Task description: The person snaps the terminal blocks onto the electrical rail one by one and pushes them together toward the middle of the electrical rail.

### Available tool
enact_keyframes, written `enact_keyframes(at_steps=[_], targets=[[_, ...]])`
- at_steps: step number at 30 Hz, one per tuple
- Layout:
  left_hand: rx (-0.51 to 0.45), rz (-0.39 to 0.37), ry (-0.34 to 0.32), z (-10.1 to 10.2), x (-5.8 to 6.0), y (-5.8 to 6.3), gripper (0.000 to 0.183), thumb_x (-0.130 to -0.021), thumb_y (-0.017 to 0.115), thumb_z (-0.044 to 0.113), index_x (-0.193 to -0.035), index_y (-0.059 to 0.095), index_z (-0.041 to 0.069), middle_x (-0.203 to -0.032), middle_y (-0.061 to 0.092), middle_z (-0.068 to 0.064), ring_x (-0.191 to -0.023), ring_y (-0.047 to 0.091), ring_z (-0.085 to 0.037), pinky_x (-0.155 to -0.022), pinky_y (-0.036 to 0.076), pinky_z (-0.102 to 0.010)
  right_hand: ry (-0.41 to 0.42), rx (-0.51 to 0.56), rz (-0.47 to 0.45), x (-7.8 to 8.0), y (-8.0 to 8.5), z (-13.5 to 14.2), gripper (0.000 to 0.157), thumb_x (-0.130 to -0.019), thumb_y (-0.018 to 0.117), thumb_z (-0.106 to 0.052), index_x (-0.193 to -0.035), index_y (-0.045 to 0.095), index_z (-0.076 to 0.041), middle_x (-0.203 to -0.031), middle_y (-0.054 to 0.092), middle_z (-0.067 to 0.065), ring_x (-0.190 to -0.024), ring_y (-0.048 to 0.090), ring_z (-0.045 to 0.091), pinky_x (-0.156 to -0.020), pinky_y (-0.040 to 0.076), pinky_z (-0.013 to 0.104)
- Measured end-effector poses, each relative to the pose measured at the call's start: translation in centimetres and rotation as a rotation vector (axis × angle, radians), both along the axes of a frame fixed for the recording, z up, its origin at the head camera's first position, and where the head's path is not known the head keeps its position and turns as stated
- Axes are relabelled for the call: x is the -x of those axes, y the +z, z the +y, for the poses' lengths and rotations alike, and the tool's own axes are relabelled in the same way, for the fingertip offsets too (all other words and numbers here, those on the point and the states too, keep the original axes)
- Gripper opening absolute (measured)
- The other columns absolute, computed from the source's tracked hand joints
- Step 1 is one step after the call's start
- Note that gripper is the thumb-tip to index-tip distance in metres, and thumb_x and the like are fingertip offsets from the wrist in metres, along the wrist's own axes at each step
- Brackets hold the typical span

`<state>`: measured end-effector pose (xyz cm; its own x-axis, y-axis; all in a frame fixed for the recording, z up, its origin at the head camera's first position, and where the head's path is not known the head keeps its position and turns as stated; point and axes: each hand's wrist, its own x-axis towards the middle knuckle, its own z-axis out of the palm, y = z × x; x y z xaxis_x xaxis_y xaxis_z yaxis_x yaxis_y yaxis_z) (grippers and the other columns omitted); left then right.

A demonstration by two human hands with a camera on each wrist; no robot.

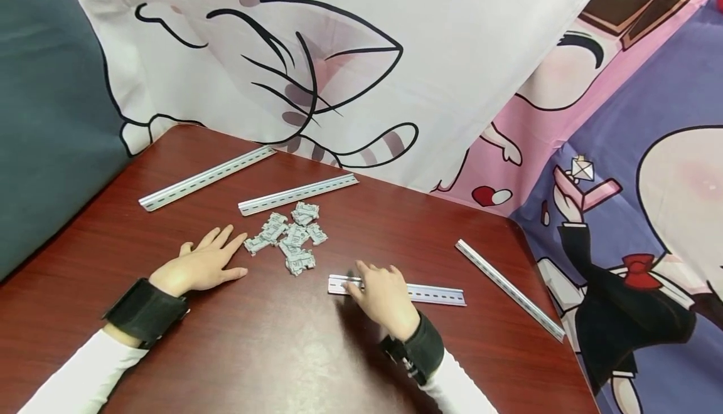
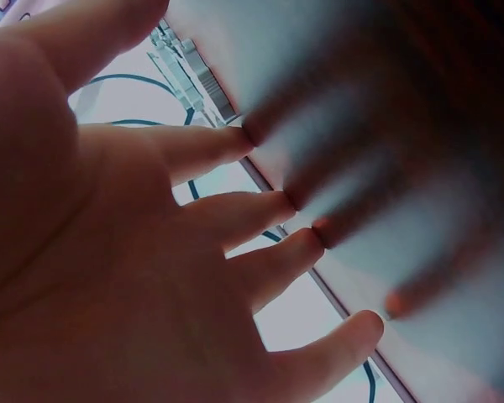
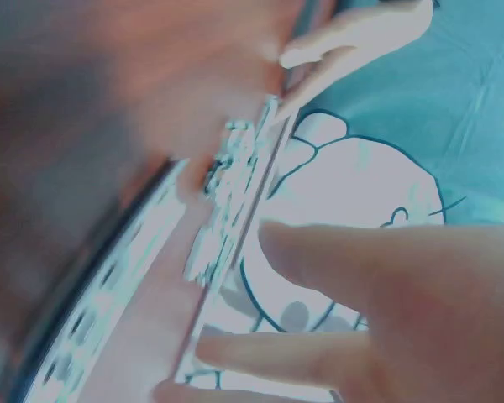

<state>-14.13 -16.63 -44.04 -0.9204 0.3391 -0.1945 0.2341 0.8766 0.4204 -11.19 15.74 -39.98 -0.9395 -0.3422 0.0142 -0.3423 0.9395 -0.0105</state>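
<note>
My left hand [image 1: 200,265] lies on the table with straight, spread fingers, its fingertips close beside a loose group of small grey plastic clips [image 1: 295,236]. In the left wrist view its fingers [image 2: 227,151] extend apart and hold nothing. My right hand [image 1: 386,295] hovers over the left half of a slotted metal DIN rail [image 1: 437,295], covering part of it. From the right wrist, relaxed fingers [image 3: 319,256] show apart from that rail [image 3: 122,285], with nothing between them. The clips [image 3: 223,206] appear beyond the rail there.
Two more slotted rails [image 1: 207,179] [image 1: 298,194] lie behind the clips and left hand. A further rail [image 1: 511,290] slants along the right edge of the brown table [image 1: 271,351]. A cartoon-printed cloth [image 1: 452,56] hangs behind the table and down its right side.
</note>
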Motion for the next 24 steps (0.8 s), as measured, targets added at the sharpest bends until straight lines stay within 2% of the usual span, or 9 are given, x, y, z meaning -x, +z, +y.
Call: enact_keyframes(at_steps=[2, 4, 7, 10, 15, 18, 24], targets=[[-0.005, -0.009, 0.002, 0.1, -0.1, 0.0, 0.082, -0.090, 0.060, 0.049, -0.150, 0.031, 0.002, -0.153, 0.021, -0.034, -0.139, 0.019, -0.053, -0.096, 0.022, -0.076, 0.051, 0.123, -0.036, 1.6, 0.0, -1.0, 0.040, -0.090, 0.066, -0.035, -0.121, 0.067, -0.009, -0.094, 0.075, 0.007, -0.082, 0.072, 0.022, -0.071, 0.055, 0.037], [-0.008, -0.015, 0.005, 0.2, -0.2, 0.0, 0.083, -0.089, 0.060, 0.050, -0.150, 0.030, 0.002, -0.153, 0.020, -0.034, -0.140, 0.019, -0.053, -0.097, 0.021, -0.077, 0.072, 0.247, -0.108, 3.2, -0.4, -2.0, 0.031, -0.089, 0.068, -0.029, -0.114, 0.071, -0.010, -0.085, 0.075, 0.004, -0.073, 0.071, 0.017, -0.060, 0.053, 0.030], [-0.011, -0.026, 0.012, 0.4, -0.3, 0.0, 0.084, -0.089, 0.061, 0.050, -0.151, 0.029, 0.002, -0.154, 0.018, -0.034, -0.141, 0.017, -0.053, -0.098, 0.020, -0.076, 0.073, 0.378, -0.203, 5.1, -1.4, -3.5, 0.021, -0.089, 0.069, -0.027, -0.102, 0.075, -0.011, -0.083, 0.075, 0.000, -0.073, 0.069, 0.012, -0.062, 0.051, 0.025], [-0.018, -0.027, 0.013, 0.4, -0.4, 0.1, 0.084, -0.089, 0.062, 0.049, -0.150, 0.030, 0.001, -0.154, 0.019, -0.034, -0.140, 0.017, -0.053, -0.098, 0.020, -0.077, 0.025, 0.403, -0.276, 6.2, -2.4, -4.6, 0.023, -0.090, 0.067, -0.036, -0.086, 0.075, -0.014, -0.070, 0.069, -0.006, -0.066, 0.063, 0.009, -0.061, 0.047, 0.023], [-0.027, -0.021, 0.010, 0.5, -0.3, 0.1, 0.084, -0.088, 0.062, 0.049, -0.150, 0.031, 0.001, -0.154, 0.019, -0.034, -0.141, 0.017, -0.053, -0.099, 0.019, -0.077, -0.035, 0.390, -0.331, 6.6, -3.2, -5.5, 0.044, -0.090, 0.064, -0.047, -0.059, 0.062, -0.015, -0.050, 0.044, -0.012, -0.054, 0.045, 0.008, -0.053, 0.036, 0.022], [-0.030, -0.022, 0.008, 0.4, -0.3, 0.0, 0.084, -0.088, 0.062, 0.049, -0.150, 0.030, 0.002, -0.154, 0.019, -0.033, -0.141, 0.017, -0.053, -0.099, 0.019, -0.077, -0.042, 0.386, -0.327, 6.5, -3.2, -5.8, 0.051, -0.090, 0.064, -0.047, -0.051, 0.051, -0.017, -0.047, 0.035, -0.012, -0.051, 0.039, 0.008, -0.051, 0.032, 0.022], [-0.036, -0.026, 0.014, -0.2, -0.3, 0.0, 0.083, -0.089, 0.062, 0.048, -0.150, 0.030, 0.002, -0.154, 0.019, -0.033, -0.141, 0.017, -0.053, -0.100, 0.018, -0.077, -0.021, 0.373, -0.294, 6.1, -3.3, -6.7, 0.059, -0.086, 0.068, -0.050, -0.043, 0.040, -0.020, -0.042, 0.026, -0.013, -0.045, 0.033, 0.007, -0.045, 0.027, 0.022]])
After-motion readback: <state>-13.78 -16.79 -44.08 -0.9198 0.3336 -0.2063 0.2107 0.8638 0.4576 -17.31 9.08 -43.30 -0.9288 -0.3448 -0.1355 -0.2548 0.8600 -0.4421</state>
